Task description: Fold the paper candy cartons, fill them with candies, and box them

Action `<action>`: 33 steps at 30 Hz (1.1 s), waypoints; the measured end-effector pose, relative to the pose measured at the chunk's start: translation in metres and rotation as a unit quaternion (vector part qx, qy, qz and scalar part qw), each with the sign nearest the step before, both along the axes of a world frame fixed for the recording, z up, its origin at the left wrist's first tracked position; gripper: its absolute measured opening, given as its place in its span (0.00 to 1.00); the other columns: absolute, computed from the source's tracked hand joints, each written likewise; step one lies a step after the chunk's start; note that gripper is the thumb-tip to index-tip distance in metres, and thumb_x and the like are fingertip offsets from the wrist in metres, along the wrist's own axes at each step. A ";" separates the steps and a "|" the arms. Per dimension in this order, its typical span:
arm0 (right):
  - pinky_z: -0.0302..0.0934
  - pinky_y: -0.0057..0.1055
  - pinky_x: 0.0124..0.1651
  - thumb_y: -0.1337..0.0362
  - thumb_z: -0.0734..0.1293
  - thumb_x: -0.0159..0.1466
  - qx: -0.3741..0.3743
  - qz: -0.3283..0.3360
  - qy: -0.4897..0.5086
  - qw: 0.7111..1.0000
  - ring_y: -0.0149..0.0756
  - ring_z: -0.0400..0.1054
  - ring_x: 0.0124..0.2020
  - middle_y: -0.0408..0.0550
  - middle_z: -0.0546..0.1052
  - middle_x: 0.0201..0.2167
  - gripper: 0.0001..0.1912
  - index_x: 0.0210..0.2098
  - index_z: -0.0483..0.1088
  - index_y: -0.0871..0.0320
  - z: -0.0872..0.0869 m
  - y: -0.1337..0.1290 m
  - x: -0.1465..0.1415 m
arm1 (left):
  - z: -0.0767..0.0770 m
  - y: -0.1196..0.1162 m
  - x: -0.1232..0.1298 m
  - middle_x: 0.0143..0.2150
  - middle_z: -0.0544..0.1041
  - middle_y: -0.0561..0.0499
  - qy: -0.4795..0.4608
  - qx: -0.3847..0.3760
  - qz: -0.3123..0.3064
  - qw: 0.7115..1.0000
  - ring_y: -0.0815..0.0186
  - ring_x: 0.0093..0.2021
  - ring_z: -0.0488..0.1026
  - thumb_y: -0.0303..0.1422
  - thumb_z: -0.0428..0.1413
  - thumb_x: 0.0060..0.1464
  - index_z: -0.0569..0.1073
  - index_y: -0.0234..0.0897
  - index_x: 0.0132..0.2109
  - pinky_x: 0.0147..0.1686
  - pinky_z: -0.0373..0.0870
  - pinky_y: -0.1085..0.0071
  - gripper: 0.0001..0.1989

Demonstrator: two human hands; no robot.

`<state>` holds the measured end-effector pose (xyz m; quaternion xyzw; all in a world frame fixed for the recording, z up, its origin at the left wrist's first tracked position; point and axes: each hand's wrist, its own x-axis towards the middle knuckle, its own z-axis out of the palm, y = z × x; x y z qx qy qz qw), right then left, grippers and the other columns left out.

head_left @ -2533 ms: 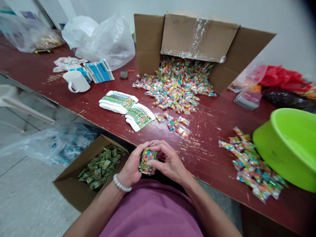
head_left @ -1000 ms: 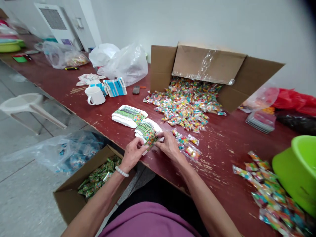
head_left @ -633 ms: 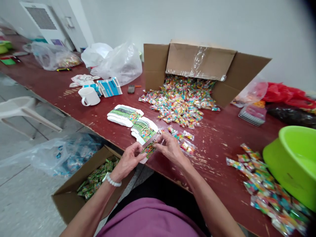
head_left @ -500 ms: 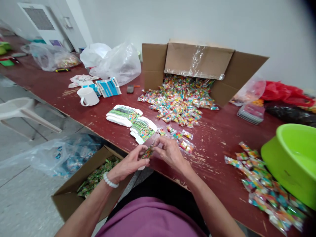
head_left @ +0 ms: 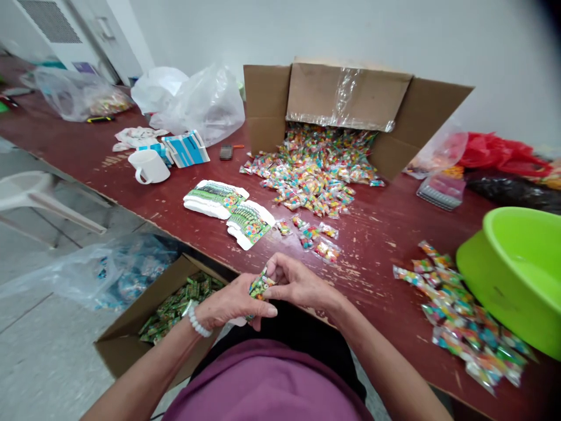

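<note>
A small green printed packet (head_left: pixel 260 285) is between my hands at the table's front edge. My left hand (head_left: pixel 239 301), with a beaded bracelet at the wrist, is closed round it from the left. The fingers of my right hand (head_left: pixel 293 280) pinch its right end. Just beyond lie two fanned stacks of flat green and white cartons (head_left: pixel 250 223), (head_left: pixel 214 199). Beside them are several wrapped candies (head_left: pixel 326 250). A big heap of wrapped candies (head_left: pixel 315 175) spills from a cardboard box (head_left: pixel 346 96) lying open on its side.
Left of my hands, a low carton (head_left: pixel 131 354) holds green packets, beside a bag of blue packets (head_left: pixel 131 272). A white mug (head_left: pixel 151 166) and plastic bags (head_left: pixel 210 105) stand farther back. At right are a green basin (head_left: pixel 504 280) and more candies (head_left: pixel 464 321).
Both hands have moved slightly down toward my body with the packet, whose printed face now shows more. The camera view has shifted a little.
</note>
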<state>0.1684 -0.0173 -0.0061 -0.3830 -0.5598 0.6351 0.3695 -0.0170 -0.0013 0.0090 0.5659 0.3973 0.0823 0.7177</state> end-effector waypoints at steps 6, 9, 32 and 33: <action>0.60 0.27 0.27 0.59 0.72 0.57 0.059 -0.213 -0.091 0.971 0.28 0.63 0.23 0.41 0.73 0.31 0.12 0.39 0.70 0.55 -0.008 -0.006 -0.015 | -0.010 -0.006 0.011 0.25 0.73 0.53 -0.045 -0.001 0.182 0.982 0.68 0.22 0.71 0.38 0.65 0.45 0.73 0.33 0.32 0.25 0.69 0.71 0.13; 0.59 0.27 0.25 0.56 0.67 0.61 0.014 -0.185 -0.048 0.981 0.30 0.65 0.22 0.41 0.72 0.25 0.10 0.29 0.70 0.56 -0.013 -0.006 -0.016 | -0.018 -0.006 0.011 0.28 0.75 0.51 -0.050 0.040 0.183 0.981 0.66 0.27 0.73 0.40 0.64 0.49 0.74 0.32 0.34 0.30 0.70 0.70 0.14; 0.61 0.29 0.33 0.54 0.72 0.58 -0.035 -0.255 0.017 0.966 0.31 0.66 0.26 0.42 0.75 0.25 0.13 0.28 0.74 0.58 -0.024 0.000 -0.009 | -0.022 -0.024 0.012 0.35 0.75 0.54 -0.108 0.060 0.244 0.962 0.68 0.30 0.73 0.45 0.58 0.58 0.63 0.44 0.55 0.29 0.69 0.73 0.22; 0.61 0.30 0.33 0.54 0.73 0.56 -0.054 -0.243 0.035 0.968 0.31 0.66 0.26 0.42 0.75 0.25 0.13 0.28 0.74 0.58 -0.023 0.001 -0.007 | -0.022 -0.025 0.010 0.35 0.76 0.54 -0.102 0.065 0.239 0.963 0.67 0.30 0.73 0.46 0.57 0.59 0.64 0.44 0.55 0.30 0.69 0.73 0.21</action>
